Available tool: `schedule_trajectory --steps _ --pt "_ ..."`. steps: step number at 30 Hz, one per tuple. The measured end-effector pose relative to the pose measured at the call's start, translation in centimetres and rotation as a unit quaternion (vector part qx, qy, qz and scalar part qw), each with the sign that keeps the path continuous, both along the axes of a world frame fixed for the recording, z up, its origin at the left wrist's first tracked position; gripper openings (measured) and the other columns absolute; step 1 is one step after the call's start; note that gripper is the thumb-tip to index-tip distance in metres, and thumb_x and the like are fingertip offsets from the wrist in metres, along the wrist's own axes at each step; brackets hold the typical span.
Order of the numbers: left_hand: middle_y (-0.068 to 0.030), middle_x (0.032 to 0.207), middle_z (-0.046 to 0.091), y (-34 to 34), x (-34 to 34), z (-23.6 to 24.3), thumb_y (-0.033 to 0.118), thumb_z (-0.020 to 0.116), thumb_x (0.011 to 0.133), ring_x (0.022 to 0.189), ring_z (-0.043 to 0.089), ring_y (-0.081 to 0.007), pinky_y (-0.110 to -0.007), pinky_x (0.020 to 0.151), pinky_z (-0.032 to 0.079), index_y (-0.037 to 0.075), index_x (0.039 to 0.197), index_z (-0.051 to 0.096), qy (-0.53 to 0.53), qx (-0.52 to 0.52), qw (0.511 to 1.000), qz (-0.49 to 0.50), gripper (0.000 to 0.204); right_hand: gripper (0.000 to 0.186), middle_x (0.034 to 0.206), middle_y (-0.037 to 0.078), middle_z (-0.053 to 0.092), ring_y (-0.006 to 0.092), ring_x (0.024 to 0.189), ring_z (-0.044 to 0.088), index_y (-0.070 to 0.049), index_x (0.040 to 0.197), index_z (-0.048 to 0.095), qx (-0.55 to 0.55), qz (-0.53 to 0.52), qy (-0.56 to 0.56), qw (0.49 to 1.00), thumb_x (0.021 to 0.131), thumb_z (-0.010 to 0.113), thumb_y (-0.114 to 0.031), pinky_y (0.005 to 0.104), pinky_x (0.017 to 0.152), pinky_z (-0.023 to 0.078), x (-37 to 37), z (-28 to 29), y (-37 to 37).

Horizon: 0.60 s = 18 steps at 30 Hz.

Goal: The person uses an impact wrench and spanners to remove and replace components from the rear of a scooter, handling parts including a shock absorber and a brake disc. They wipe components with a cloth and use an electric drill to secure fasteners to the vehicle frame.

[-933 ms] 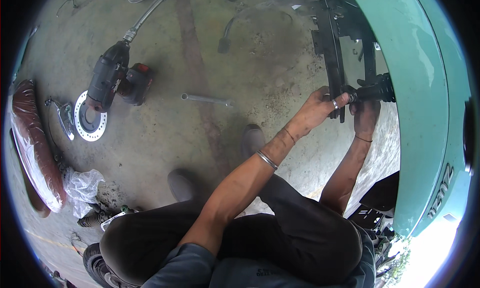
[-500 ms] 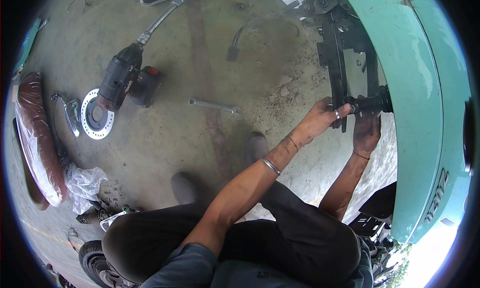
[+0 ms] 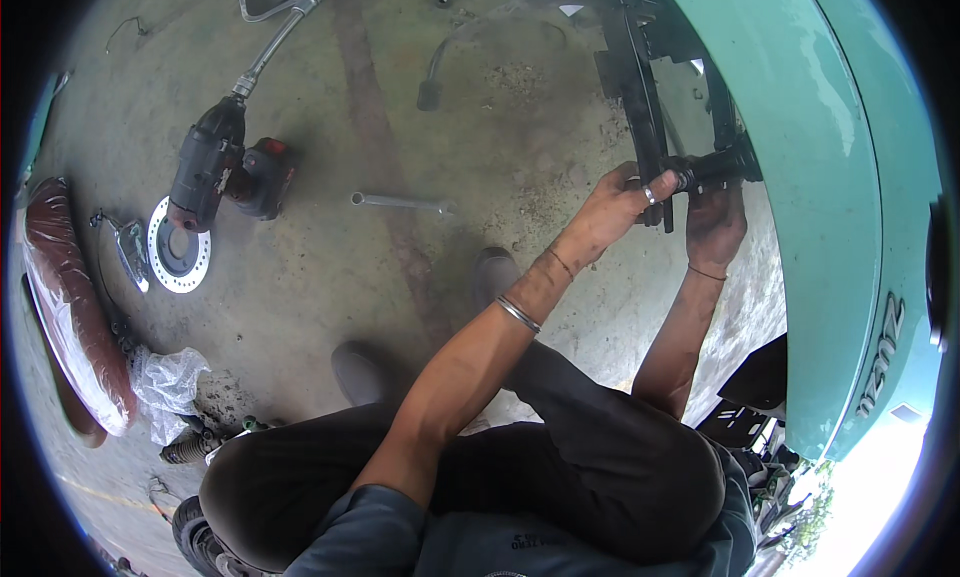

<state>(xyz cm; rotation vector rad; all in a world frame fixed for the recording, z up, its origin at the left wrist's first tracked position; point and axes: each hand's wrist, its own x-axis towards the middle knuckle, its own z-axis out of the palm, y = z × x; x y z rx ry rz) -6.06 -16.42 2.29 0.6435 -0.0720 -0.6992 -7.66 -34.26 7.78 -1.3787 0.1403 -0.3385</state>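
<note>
A black cylindrical part (image 3: 722, 167) juts out from under the green body panel (image 3: 800, 107) of a vehicle on my right. My left hand (image 3: 615, 212), with a ring and a metal bangle on that arm, is closed round its near-left end, thumb and fingers pinching it. From below, my right hand (image 3: 716, 232) reaches up against the same part, its fingers curled and partly hidden behind it. Just beyond my left hand, a black metal frame bar (image 3: 645, 107) runs down past the part.
An open-end wrench (image 3: 402, 203) lies on the concrete. Farther left are a cordless impact wrench (image 3: 212, 162) with a long extension, a perforated brake disc (image 3: 166, 262), a wrapped brown seat (image 3: 75, 317) and crumpled plastic wrap (image 3: 172, 377). A tool tray (image 3: 262, 15) stands at the far edge.
My view has shifted slightly, so the floor items appear farther left. Both hands stay at the black cylindrical part, with little visible change in their hold.
</note>
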Motion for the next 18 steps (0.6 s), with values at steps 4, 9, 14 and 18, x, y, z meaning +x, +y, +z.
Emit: schedule_trajectory --steps 4,9,14,18 --pt "-0.0155 0.108 0.063 2.3 -0.3 0.5 0.059 0.068 0.083 0.097 0.062 -0.0217 -0.036 0.088 0.051 -0.009 0.125 0.052 -0.020 0.079 0.997 0.017 0.082 0.036 0.113 0.010 0.063 0.0196 0.101 0.061 0.000 0.121 0.057 -0.245 -0.113 0.159 0.950 0.101 0.043 -0.026 0.0333 0.085 0.049 0.6 -1.5 0.5" --pt "-0.0195 0.101 0.067 9.8 -0.1 5.0 0.024 0.077 0.080 0.089 0.066 -0.0337 -0.040 0.078 0.052 0.001 0.104 0.063 -0.337 0.490 0.767 0.239 0.035 0.032 0.097 0.006 0.059 0.0185 0.083 0.056 -0.007 0.119 0.058 -0.494 -0.143 0.118 0.850 0.098 0.049 -0.028 0.0361 0.078 0.048 -3.7 -7.8 0.0" --pt "-0.0164 0.097 0.068 25.7 5.2 6.8 0.023 0.071 0.086 0.092 0.065 -0.0298 -0.039 0.080 0.050 0.000 0.106 0.066 -0.274 0.671 0.479 0.496 0.031 0.021 0.066 -0.004 0.041 0.0116 0.064 0.044 -0.007 0.105 0.054 0.269 -0.122 0.356 0.887 0.094 0.060 -0.024 0.0271 0.056 0.034 -6.7 -15.4 6.7" --pt "-0.0168 0.110 0.065 33.8 8.7 4.3 0.041 0.059 0.091 0.111 0.059 -0.0345 -0.045 0.095 0.045 0.005 0.119 0.062 -0.171 0.840 0.455 0.241 0.046 0.026 0.071 0.000 0.048 0.0135 0.066 0.050 -0.004 0.108 0.058 0.197 0.080 0.432 0.876 0.093 0.062 -0.026 0.0282 0.056 0.039 -5.9 -16.4 15.0"
